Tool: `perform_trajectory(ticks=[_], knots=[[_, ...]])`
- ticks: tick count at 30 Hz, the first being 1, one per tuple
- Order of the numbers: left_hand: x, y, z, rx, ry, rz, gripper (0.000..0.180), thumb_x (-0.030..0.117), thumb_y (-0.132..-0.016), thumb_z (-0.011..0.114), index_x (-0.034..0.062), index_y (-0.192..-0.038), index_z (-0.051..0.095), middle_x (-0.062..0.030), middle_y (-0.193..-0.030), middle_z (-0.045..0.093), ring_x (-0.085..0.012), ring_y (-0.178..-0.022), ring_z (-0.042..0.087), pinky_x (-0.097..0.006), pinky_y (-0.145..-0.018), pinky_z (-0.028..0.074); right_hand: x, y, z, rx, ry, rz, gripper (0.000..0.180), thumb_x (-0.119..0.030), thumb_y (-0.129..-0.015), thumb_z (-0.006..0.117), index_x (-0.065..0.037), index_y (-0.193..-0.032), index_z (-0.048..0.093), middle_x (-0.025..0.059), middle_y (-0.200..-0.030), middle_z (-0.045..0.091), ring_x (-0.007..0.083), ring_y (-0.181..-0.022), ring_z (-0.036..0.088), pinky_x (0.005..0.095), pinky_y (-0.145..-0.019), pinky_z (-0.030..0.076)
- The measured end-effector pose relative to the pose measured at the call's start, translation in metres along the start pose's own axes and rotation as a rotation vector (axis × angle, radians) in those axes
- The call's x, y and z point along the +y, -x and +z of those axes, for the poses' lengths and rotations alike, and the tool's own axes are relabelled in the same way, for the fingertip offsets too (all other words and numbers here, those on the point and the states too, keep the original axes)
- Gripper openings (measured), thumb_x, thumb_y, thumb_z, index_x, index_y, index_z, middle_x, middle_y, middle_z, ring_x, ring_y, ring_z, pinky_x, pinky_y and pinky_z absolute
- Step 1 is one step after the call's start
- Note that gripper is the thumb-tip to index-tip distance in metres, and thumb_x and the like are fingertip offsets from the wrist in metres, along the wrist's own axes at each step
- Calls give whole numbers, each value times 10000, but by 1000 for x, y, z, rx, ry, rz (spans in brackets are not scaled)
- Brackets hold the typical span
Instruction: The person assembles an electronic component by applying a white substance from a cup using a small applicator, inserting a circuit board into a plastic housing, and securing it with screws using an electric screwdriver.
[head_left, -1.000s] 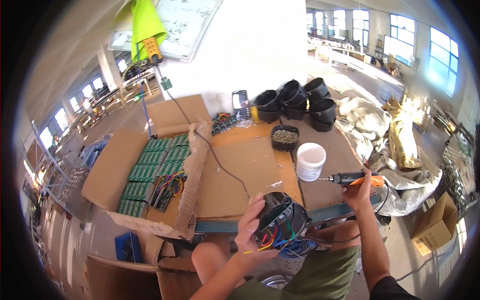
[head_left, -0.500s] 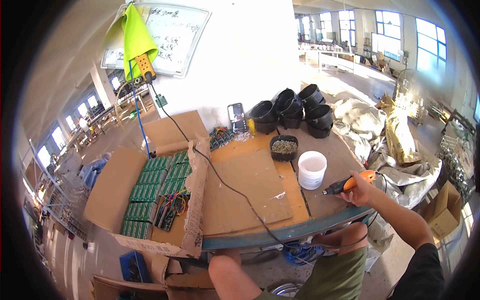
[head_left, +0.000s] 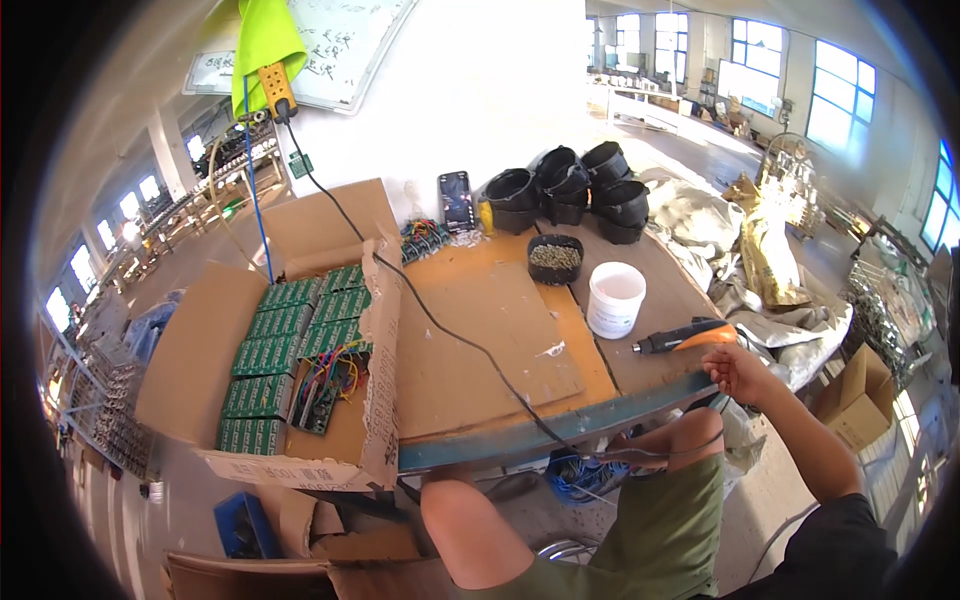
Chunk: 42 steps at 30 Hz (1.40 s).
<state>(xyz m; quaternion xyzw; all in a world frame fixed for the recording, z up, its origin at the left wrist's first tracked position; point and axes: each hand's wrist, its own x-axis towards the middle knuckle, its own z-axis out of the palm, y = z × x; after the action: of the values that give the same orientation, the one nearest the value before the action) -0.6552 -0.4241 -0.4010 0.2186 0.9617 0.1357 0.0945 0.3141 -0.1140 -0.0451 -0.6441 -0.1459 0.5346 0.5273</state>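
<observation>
From the head view we see our right hand [head_left: 738, 372] at the near right edge of the surface [head_left: 500, 340], fingers curled loosely and empty, just beside the electric screwdriver [head_left: 685, 337], which lies flat on the surface with its black barrel pointing left and its orange grip nearest the hand; we cannot tell whether skin touches it. Our left hand is out of the picture. Just behind the tool stands a white plastic tub [head_left: 615, 298], round and smooth, and behind that a shallow black bowl [head_left: 555, 258] filled with small pale pieces. Further back a cluster of stacked black pots [head_left: 575, 190] sits by the white wall, with a dark phone [head_left: 456, 200] propped upright and a bundle of coloured wires [head_left: 425, 238] next to it. A flat sheet of brown cardboard [head_left: 480, 340] covers the middle of the surface, and a thin black cable [head_left: 440, 320] runs across it from a yellow pendant control [head_left: 277, 92] hanging on the wall. To the left an open cardboard box [head_left: 200, 350] holds rows of green circuit boards [head_left: 290, 330] and a tangle of coloured leads. Crumpled sacks [head_left: 760, 250] lie to the right.
</observation>
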Motion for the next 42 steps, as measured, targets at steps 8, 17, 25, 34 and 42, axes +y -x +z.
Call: perform_trajectory(ticks=[8, 17, 25, 34, 42], knots=[[99, 3, 33, -106, -65, -30, 833, 344, -704, 880, -46, -1289, 434, -253, -1149, 550, -400, -1047, 546, -537, -883, 487, 38, 32, 15, 28, 21, -81, 236, -302, -962, 562, -93, -965, 673, -27, -834, 680, 83, -691, 599, 234, -590, 438], [94, -17, -5, -32, -208, -195, 852, 380, -735, 863, -47, -1324, 420, -275, -1190, 529, -433, -1088, 528, -553, -922, 466, 33, 53, 59, -43, 188, -247, 239, -251, -950, 574, -39, -983, 679, 30, -835, 691, 93, -681, 615, 234, -558, 439], [355, 3, -210, 623, 783, 764, 667, -6, -796, 737, -30, -1371, 400, -176, -1335, 492, -280, -1194, 533, -389, -1071, 417, 55, 73, 123, -278, 254, -253, 233, -188, -990, 551, 10, -1002, 673, 54, -821, 687, 92, -683, 616, 217, -559, 480], [730, 130, -236, 11, 137, 1425, 502, 229, -723, 801, -31, -1097, 590, -208, -1077, 662, -367, -1029, 632, -420, -906, 508, 121, 107, 182, -634, 306, -400, 229, -178, -975, 623, 31, -1059, 667, 35, -853, 696, 69, -765, 619, 222, -672, 495], [739, 84, -218, -56, -357, 1052, 771, 392, -606, 861, -60, -1158, 568, -273, -1080, 679, -402, -1019, 667, -439, -907, 529, 148, 99, 134, -509, 145, -177, 244, -176, -981, 603, 44, -1058, 673, 42, -854, 704, 77, -764, 631, 235, -693, 508]])
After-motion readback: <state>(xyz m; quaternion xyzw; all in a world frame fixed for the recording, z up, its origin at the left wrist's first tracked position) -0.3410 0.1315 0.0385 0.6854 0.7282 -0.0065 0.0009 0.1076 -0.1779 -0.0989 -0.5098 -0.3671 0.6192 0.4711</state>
